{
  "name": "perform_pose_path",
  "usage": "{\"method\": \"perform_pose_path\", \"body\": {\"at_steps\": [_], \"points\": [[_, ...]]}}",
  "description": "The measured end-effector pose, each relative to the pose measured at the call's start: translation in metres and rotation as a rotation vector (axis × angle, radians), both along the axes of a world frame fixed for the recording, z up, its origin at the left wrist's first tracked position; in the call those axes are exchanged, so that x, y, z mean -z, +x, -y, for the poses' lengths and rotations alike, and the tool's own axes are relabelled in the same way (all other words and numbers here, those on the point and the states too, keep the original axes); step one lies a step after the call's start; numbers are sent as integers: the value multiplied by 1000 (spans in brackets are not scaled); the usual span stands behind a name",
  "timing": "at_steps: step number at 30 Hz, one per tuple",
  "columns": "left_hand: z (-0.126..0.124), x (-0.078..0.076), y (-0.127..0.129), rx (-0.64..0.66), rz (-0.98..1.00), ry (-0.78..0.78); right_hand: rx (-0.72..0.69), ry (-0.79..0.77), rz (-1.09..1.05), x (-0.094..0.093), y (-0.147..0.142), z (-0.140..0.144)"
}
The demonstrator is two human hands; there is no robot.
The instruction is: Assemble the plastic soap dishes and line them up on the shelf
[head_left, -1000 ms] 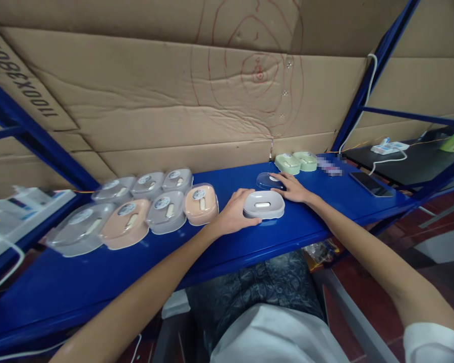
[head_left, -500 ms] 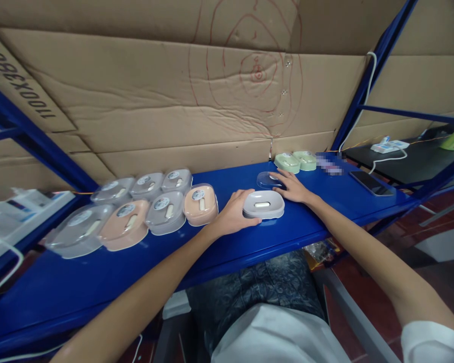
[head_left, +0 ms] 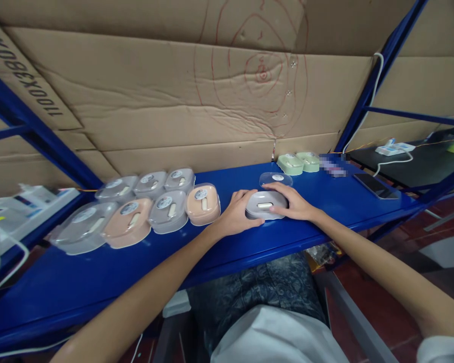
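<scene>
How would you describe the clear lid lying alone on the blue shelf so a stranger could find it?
On the blue shelf, look just behind the grey box that both hands hold. The clear lid lies there by itself, see-through with a round sticker, covering no box.

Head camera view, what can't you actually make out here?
- Grey box: its sides are covered by the left hand and right hand.
- Item beside the phone: blurred out, unreadable.
- Round labels on the clear lid and the row of boxes: print too small.
- Shelf: cut off by the left edge.
</scene>
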State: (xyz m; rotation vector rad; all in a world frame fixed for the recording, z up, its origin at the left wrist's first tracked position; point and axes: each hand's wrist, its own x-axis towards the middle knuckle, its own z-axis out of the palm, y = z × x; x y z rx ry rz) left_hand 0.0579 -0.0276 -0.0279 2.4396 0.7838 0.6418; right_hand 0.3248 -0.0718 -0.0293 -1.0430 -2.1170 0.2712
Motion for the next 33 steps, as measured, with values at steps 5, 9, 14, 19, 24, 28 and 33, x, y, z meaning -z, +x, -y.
{"method": "perform_pose_path", "body": {"at_steps": [5, 9, 14, 19, 24, 28, 33], "points": [[0, 1, -1, 1, 7, -2, 9, 24, 58, 2, -4, 3], [-1, 1, -2, 4, 17, -2, 33, 8, 62, 3, -4, 1], [-1, 0, -1, 15, 2, -4, 39, -9, 17, 4, -3, 0], [-1, 0, -1, 15, 2, -7, 5, -35, -15, 2, -1, 0], [0, 0, -1, 15, -7, -18, -18, -57, -62, 2, -1, 0], [-1, 1, -1, -14, -14, -46, -14, -91, -107, 1, -2, 0], [-1, 2, 0, -70, -12, -120, -8, -153, -175, -1, -2, 0]]}}
